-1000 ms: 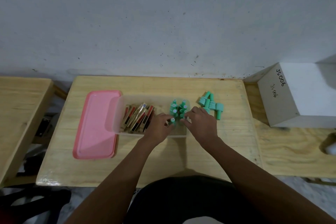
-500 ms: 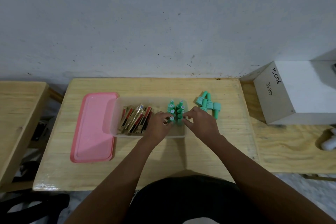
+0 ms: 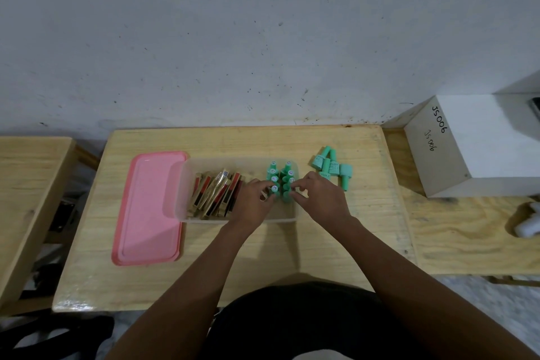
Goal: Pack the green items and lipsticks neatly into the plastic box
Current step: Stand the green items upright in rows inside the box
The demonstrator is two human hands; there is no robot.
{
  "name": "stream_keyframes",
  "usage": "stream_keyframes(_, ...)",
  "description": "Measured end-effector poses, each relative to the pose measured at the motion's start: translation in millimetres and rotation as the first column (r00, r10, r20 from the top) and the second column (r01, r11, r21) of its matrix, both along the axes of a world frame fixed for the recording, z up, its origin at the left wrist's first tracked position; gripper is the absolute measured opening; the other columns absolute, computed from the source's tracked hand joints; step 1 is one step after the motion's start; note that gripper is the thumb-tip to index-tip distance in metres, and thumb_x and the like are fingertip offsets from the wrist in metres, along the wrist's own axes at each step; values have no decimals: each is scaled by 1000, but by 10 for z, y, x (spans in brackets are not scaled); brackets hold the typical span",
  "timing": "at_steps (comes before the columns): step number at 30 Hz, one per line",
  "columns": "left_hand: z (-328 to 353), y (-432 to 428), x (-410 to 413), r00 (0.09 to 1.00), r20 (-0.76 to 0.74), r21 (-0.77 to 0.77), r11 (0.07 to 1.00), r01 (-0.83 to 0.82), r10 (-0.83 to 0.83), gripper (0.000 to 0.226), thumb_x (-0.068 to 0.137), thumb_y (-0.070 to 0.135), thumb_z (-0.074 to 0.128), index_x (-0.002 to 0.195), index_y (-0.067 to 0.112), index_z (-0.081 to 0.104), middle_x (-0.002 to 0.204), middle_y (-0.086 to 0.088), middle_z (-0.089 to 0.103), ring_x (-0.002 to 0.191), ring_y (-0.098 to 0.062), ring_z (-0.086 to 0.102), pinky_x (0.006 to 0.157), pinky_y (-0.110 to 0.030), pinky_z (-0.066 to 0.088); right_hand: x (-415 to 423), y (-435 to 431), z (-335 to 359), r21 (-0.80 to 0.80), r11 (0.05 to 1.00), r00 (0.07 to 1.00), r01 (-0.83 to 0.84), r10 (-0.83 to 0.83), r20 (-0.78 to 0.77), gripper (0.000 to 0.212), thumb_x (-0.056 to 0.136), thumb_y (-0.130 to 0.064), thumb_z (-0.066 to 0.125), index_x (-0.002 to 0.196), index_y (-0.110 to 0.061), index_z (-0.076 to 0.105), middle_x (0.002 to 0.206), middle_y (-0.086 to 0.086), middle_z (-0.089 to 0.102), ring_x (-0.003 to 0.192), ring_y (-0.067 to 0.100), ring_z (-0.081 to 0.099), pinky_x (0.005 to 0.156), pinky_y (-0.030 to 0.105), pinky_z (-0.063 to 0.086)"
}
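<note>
Both hands have barely shifted since a second ago; they've just crept a touch closer together over the green bottles, and the camera has tilted a little.

Head view, the only one: the clear plastic box (image 3: 187, 207) sits on the wooden surface (image 3: 263, 257), its left end resting on the pink lid (image 3: 146, 207). Inside it, the gold-and-red lipsticks (image 3: 216, 193) are already bunched up at the box's left half, leaning rather than dead straight. At the box's right end two rows of standing green bottles (image 3: 282, 177) are in. Left to do, I'd say: the loose green bottles (image 3: 331, 168) lying in a small heap just right of the box, outside it, plus probably the lid.

Left hand (image 3: 254, 202) has its grip pinched on the nearest bottle of the left row. Right hand (image 3: 320, 199) has fingertips curled in against the nearest bottle of the right row, touching it; can't tell if it's really gripping or just nudging it straight.
</note>
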State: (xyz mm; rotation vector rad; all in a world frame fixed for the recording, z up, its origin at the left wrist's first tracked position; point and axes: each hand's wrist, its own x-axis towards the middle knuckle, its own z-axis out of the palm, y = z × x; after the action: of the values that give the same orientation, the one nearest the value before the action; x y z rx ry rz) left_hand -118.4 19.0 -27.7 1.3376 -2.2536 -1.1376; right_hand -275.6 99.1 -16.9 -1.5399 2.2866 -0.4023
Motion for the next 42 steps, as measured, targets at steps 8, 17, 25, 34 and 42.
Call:
stream_keyframes(8,-1,2,12,999,-9,31,999,-31,32,29,82,13,70,110,12,68,95,-5,64,75,-13,57,71,-21,43,-198,197,30,-89,989,993,117,-116,22,31,89,-51,60,115,-36,67,93,-19,56,76,-2,48,60,22,38)
stream_keyframes(17,228,-62,-26,1000,-4,-313,950,0,-1,23,78,40,69,91,22,66,76,8,56,65,-10,51,58,-26,44,-887,649,-196,56,873,864,485,-488,122,31,90,-49,59,116,-33,66,104,-9,67,87,10,62,70,29,49)
stream_keyframes(25,455,-58,-988,967,33,-188,949,253,-251,14,85,31,63,90,20,68,75,7,62,58,-8,50,60,-29,48,-1065,520,-302,269,816,793,511,-569,219,19,88,-49,60,99,-34,61,95,-10,66,85,12,61,73,31,51)
stream_keyframes(34,60,-95,-1682,911,388,88,990,112,-137,34,86,33,59,111,11,60,109,-13,65,96,-30,62,79,-38,53,-1161,279,-310,222,850,836,477,-517,183,34,81,-59,65,96,-30,57,83,-13,62,75,8,60,59,27,46)
stream_keyframes(42,-144,-102,-1824,838,542,-18,996,85,-62,31,87,39,55,98,11,63,99,-9,67,89,-28,64,62,-31,40,-1151,290,-433,224,856,855,466,-501,133,28,82,-47,66,99,-29,54,87,-9,66,74,10,60,65,32,54)
